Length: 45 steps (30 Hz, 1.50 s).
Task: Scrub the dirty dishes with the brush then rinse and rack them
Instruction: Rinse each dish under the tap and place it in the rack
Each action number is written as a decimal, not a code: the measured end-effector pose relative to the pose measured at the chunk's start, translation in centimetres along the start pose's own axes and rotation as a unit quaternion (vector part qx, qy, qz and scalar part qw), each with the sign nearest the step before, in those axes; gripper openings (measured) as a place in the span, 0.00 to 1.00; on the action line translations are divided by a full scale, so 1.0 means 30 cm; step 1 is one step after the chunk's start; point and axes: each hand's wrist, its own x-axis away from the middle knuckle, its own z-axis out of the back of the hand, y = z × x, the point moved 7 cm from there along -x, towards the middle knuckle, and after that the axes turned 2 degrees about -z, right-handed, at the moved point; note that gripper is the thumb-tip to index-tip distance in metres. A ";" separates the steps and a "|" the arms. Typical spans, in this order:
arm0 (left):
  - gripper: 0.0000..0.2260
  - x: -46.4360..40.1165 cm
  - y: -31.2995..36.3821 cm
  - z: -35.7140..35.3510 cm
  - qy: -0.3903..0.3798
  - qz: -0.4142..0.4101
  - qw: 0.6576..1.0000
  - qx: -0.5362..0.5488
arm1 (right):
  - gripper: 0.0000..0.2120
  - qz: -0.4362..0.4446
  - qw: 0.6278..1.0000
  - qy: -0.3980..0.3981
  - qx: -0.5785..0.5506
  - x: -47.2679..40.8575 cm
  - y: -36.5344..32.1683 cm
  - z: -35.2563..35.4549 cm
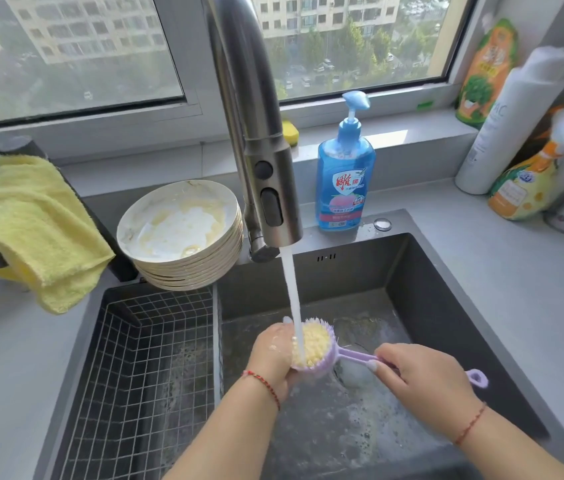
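- We hold the brush under the running water from the faucet, bristles up, so the stream lands on the yellowish bristles and flushes them.
- Right hand: fingers curled round the lilac handle, keeping the head level over the sink.
- Left hand: curled against the near side of the brush head, apparently cupping it to steady it in the stream; fingertips mostly hidden.
- The dirty plates sit stacked at the sink's back-left corner, just beside the faucet; top plate shows yellow smears, so we judge scrubbing not finished.
- The wire rack fills the left basin, within reach for rinsed plates; none in it.
- Dish soap bottle stands on the counter behind the sink; a yellow cloth is draped at left.
- Suds on the sink floor.
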 end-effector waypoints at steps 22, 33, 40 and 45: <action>0.08 0.056 -0.041 -0.239 -0.062 0.071 0.990 0.101 | 0.13 -0.150 0.975 -0.040 -0.158 0.057 0.118 -0.033; 0.07 0.089 0.016 -0.489 -0.146 0.047 0.985 0.078 | 0.05 -0.202 0.973 0.023 -0.106 0.082 0.215 0.011; 0.07 0.084 0.075 -0.631 -0.168 0.049 0.982 0.066 | 0.05 -0.223 0.967 0.079 -0.095 0.066 0.323 0.055; 0.08 0.073 0.154 -0.746 -0.207 0.021 0.977 0.052 | 0.06 -0.255 0.945 0.162 -0.126 0.048 0.434 0.094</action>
